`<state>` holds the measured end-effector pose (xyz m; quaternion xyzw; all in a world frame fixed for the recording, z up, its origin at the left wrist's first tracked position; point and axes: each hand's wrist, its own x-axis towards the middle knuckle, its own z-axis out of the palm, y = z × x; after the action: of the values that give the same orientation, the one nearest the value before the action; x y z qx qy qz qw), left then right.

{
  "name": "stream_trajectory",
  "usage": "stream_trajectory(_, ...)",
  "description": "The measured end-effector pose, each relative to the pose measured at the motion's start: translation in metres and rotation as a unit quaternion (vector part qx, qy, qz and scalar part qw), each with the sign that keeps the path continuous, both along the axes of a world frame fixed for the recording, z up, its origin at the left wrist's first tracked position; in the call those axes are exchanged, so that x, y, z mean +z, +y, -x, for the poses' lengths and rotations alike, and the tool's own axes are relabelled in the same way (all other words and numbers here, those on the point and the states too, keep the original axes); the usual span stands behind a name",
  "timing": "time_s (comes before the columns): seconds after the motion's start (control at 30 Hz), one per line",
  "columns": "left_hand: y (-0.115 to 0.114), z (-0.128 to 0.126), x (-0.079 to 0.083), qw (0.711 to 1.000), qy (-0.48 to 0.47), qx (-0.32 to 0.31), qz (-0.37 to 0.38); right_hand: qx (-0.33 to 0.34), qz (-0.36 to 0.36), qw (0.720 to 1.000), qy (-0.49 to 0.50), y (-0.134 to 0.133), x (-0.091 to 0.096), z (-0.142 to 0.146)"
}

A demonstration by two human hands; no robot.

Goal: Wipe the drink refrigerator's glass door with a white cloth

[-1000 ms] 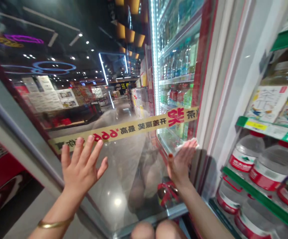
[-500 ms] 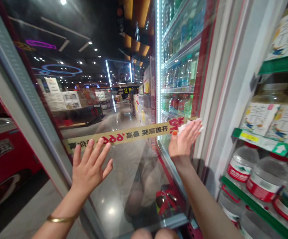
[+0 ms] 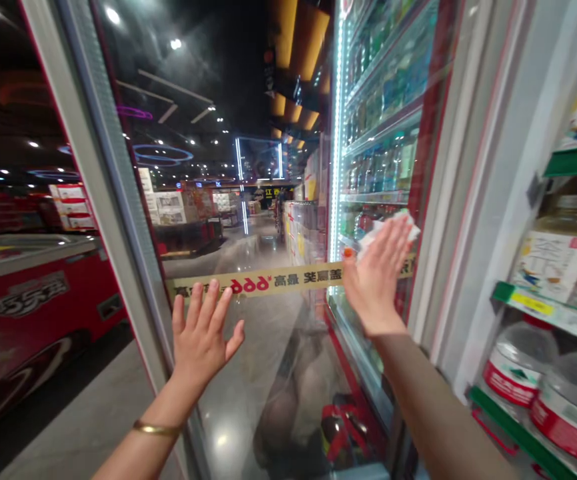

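Note:
A glass cooler door (image 3: 248, 333) stands swung out in front of me, with a beige printed strip (image 3: 293, 279) running across it. My left hand (image 3: 203, 333) lies against the glass just under the strip, fingers spread and nothing in it. My right hand (image 3: 376, 273) presses a white tissue (image 3: 412, 232) flat to the glass near the door's right side. Part of the tissue shows past the fingertips; the rest is hidden under the palm.
At right, shelves (image 3: 518, 393) hold large water bottles (image 3: 516, 363) and boxed drinks (image 3: 553, 263). A red chest freezer (image 3: 43, 293) stands at left beyond the door frame (image 3: 103, 220). Lit bottle shelves (image 3: 378, 140) appear in the glass.
My right hand and the tissue have moved up the glass, from over the strip to slightly above it. The view has turned left, showing more of the red freezer. My left hand stays spread.

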<state>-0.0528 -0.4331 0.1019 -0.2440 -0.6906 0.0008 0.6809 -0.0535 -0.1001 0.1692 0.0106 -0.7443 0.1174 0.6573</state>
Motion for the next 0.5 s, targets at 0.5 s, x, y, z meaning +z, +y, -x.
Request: stream_trajectory(0.5,0.002,0.001,-0.002,1.0,0.005,-0.014,-0.014,-0.021,-0.072,0.997,-0.011,0.01,0.048,0.0)
